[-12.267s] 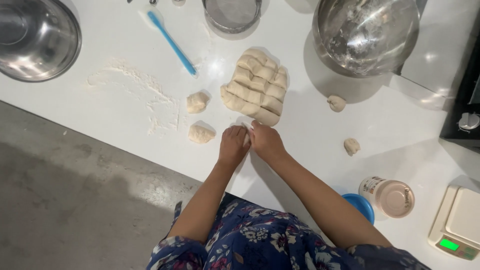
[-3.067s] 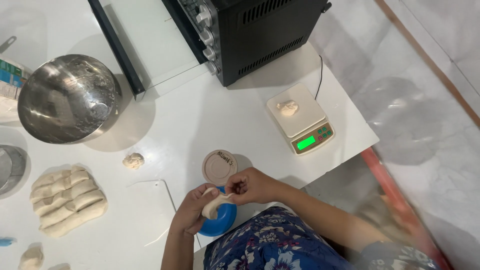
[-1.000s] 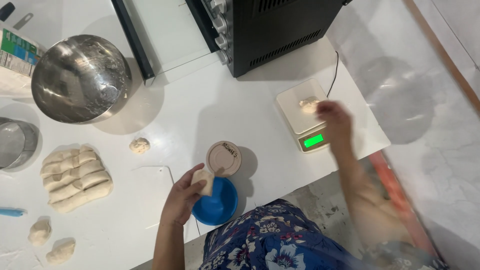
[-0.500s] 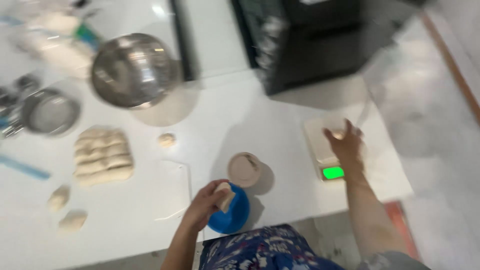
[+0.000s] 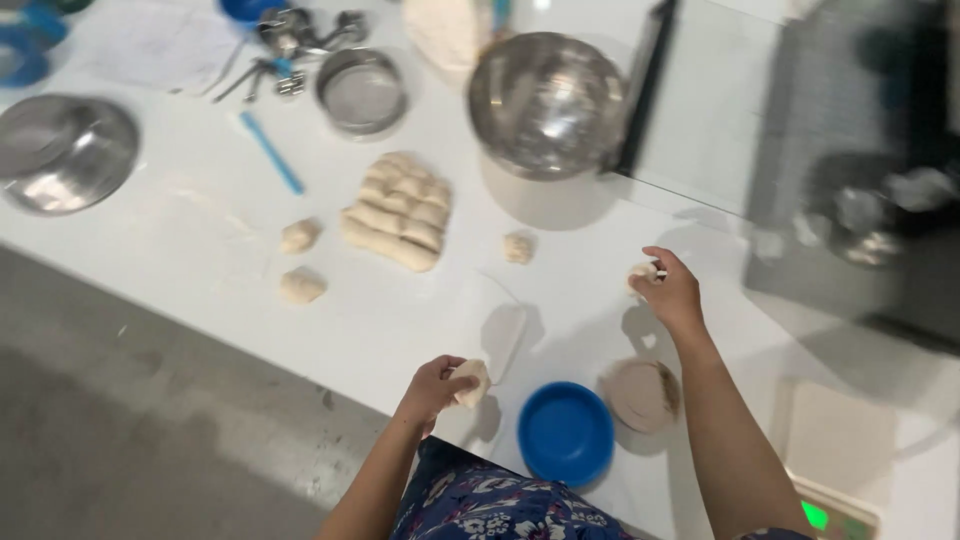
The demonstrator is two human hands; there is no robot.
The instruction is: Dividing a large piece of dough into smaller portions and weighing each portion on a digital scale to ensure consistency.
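Most of the dough still sits as a scored slab (image 5: 397,210) on the counter (image 5: 200,260) beside three loose portions, while the left hand (image 5: 432,390) clamps its fingers on one piece (image 5: 472,381) and the right hand (image 5: 670,290) pinches another (image 5: 641,272).

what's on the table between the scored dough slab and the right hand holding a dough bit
One small dough lump lies there; otherwise bare white table, in the head view.
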